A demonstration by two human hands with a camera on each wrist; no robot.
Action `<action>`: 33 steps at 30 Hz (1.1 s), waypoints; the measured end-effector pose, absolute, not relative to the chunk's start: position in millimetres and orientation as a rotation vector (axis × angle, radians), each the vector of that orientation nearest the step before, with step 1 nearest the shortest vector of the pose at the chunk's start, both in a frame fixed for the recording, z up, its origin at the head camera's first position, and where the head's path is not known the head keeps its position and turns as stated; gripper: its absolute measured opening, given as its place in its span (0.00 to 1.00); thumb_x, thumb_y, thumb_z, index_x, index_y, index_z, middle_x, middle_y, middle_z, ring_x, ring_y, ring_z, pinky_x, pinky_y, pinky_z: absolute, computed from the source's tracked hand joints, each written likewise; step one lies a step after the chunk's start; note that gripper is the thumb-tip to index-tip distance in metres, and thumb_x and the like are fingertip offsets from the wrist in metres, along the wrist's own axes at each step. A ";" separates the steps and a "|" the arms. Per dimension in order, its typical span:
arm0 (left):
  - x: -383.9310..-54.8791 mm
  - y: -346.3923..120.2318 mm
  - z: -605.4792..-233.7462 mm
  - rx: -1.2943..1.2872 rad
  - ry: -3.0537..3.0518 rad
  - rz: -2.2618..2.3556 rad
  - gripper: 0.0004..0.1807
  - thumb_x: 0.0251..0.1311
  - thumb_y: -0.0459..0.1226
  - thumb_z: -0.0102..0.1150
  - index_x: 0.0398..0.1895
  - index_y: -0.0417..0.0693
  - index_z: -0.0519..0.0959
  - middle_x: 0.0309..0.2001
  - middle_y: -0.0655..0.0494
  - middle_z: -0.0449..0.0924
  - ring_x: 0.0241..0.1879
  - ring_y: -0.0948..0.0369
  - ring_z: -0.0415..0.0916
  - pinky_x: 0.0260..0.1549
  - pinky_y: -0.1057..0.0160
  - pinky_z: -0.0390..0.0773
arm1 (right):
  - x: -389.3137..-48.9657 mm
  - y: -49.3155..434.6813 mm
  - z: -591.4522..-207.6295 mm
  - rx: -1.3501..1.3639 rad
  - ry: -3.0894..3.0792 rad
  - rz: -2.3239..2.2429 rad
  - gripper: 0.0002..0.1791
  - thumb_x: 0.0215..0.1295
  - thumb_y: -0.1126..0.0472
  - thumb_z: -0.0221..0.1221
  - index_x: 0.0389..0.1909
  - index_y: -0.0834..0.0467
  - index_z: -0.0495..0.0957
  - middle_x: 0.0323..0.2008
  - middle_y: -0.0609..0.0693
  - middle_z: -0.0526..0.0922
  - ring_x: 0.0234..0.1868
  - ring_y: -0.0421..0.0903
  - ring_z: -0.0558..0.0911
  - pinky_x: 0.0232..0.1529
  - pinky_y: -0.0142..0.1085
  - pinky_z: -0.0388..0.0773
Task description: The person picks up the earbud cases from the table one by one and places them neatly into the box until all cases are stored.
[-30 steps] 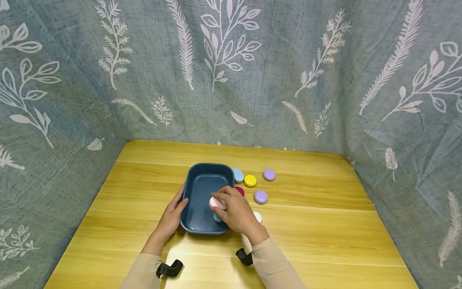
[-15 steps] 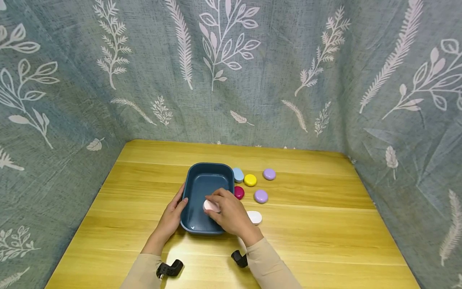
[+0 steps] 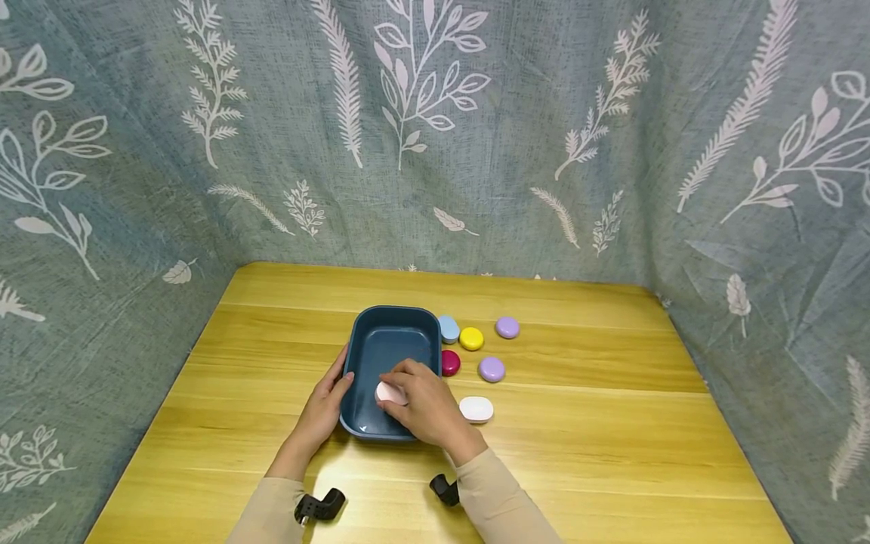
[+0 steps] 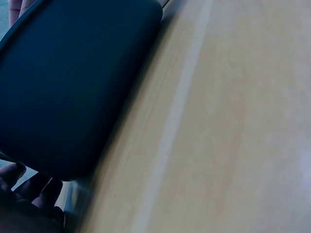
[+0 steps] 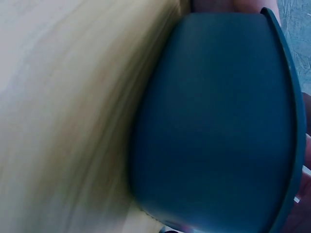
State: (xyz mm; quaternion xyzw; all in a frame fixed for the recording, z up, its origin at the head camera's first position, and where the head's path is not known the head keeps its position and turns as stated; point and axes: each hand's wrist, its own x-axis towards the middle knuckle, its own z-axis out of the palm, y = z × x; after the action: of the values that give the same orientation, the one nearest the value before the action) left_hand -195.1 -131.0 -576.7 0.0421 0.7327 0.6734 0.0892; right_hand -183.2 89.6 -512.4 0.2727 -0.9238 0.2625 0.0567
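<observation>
A dark blue rectangular container (image 3: 397, 320) with rounded corners stands on the wooden table. My left hand (image 3: 319, 408) grips its left side, thumb at the rim and fingers along the outer wall. Inside, near the front, my right hand (image 3: 428, 406) pinches a smooth pale pink pebble-shaped piece (image 3: 389, 393) between thumb and fingers, low over the container's bottom. The right hand covers the container's front right corner. In the left wrist view the container's outer wall (image 4: 77, 87) fills the upper left; the right wrist view is mostly its other outer wall (image 5: 209, 121).
Right of the container lie similar rounded pieces: light blue (image 3: 448, 329), yellow (image 3: 471, 338), dark red (image 3: 450, 363) close by the wall, two lilac ones, one of them (image 3: 492, 369) nearer, and a white oval (image 3: 476, 409) beside the right wrist. A leaf-patterned curtain (image 3: 435, 189) surrounds the table.
My right hand has moved left and toward the front inside the container with the pink piece, uncovering the dark red and white pieces. A blue piece glimpsed under it is hidden now. Left hand unchanged.
</observation>
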 end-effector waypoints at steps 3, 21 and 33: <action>-195.0 -130.6 -576.1 0.130 2.180 2.003 0.32 0.83 0.44 0.41 0.84 0.74 0.49 0.85 0.60 0.44 0.83 0.53 0.43 0.78 0.45 0.54 | -182.5 88.5 -514.1 0.837 -2.813 0.787 0.24 0.66 0.48 0.70 0.59 0.53 0.85 0.51 0.46 0.83 0.51 0.43 0.80 0.49 0.35 0.81; -195.3 -131.8 -577.7 0.128 2.173 2.004 0.31 0.83 0.46 0.42 0.84 0.74 0.49 0.85 0.60 0.44 0.84 0.52 0.42 0.79 0.44 0.51 | -182.3 79.8 -522.7 0.875 -2.886 0.666 0.23 0.67 0.45 0.69 0.59 0.51 0.86 0.51 0.44 0.83 0.52 0.42 0.80 0.54 0.34 0.79; -196.6 -132.1 -578.3 0.143 2.167 2.011 0.31 0.83 0.46 0.41 0.83 0.75 0.49 0.85 0.60 0.45 0.83 0.53 0.45 0.78 0.45 0.53 | -182.7 77.3 -523.4 0.907 -2.920 0.550 0.23 0.65 0.43 0.70 0.57 0.48 0.87 0.50 0.43 0.83 0.51 0.42 0.82 0.53 0.34 0.80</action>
State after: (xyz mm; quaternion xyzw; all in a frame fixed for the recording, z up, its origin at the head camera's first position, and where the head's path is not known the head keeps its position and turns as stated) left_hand -196.6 -132.1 -578.3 0.0480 0.7292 0.6766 0.0909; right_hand -182.7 77.3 -523.4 0.2918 -0.9398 0.1770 0.0173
